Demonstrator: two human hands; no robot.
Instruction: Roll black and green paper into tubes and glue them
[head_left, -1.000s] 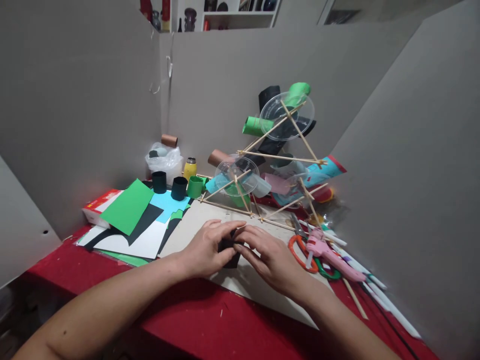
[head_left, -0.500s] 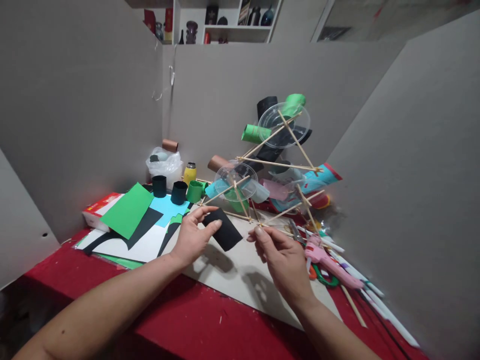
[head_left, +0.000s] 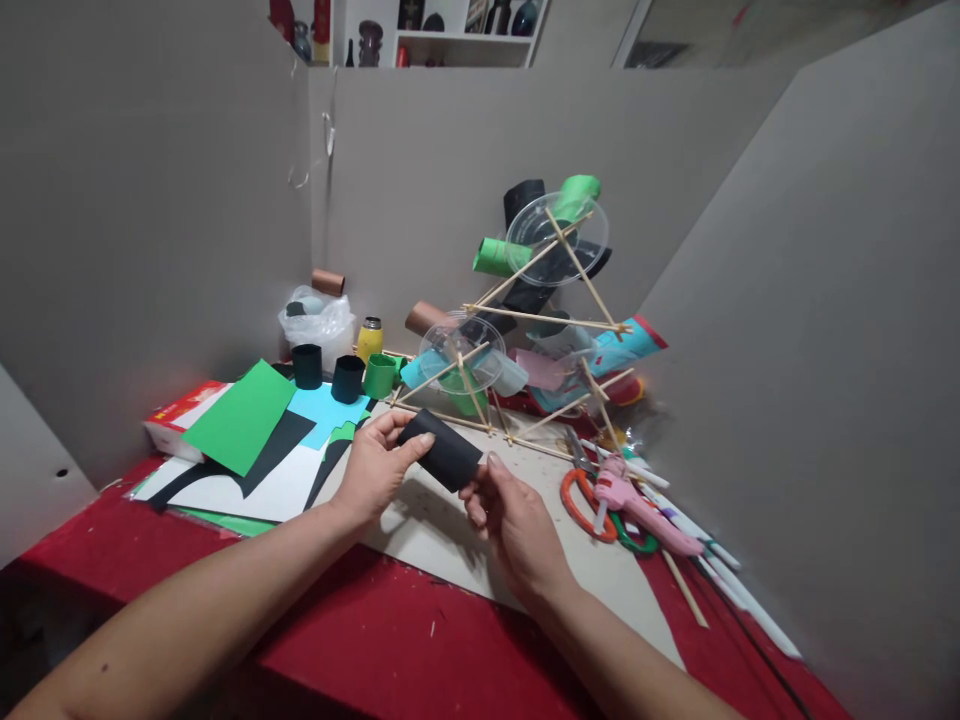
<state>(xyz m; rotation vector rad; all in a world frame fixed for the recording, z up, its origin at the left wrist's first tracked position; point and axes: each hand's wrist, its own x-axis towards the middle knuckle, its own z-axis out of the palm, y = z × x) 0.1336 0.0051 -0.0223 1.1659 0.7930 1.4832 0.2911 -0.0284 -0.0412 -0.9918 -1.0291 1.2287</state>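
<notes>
A small piece of black paper (head_left: pixel 441 450), curved along its length, is held above the pale board (head_left: pixel 427 560). My left hand (head_left: pixel 373 468) is closed on its left end, with the thumb on top and the fingers behind. At the right end, my right hand (head_left: pixel 517 515) pinches the edge between thumb and fingers; its fingertips are partly hidden. Beyond my hands stands a frame of wooden sticks (head_left: pixel 544 318) carrying clear plastic discs (head_left: pixel 556 240) and coloured paper tubes (head_left: pixel 501 256).
Paper sheets, one of them green (head_left: pixel 241 415), lie at left near short black rings (head_left: pixel 347 380), a green ring (head_left: pixel 380 376) and a yellow bottle (head_left: pixel 370 340). Orange-handled scissors (head_left: pixel 574 515), a pink glue gun (head_left: pixel 652 515) and white sticks (head_left: pixel 757 610) lie at right. Grey panels surround the red-covered table (head_left: pixel 360 640).
My right hand has moved left to the black paper and taken its right end. The paper now looks more curved. The view has shifted slightly, and the orange scissor handle shows more fully.
</notes>
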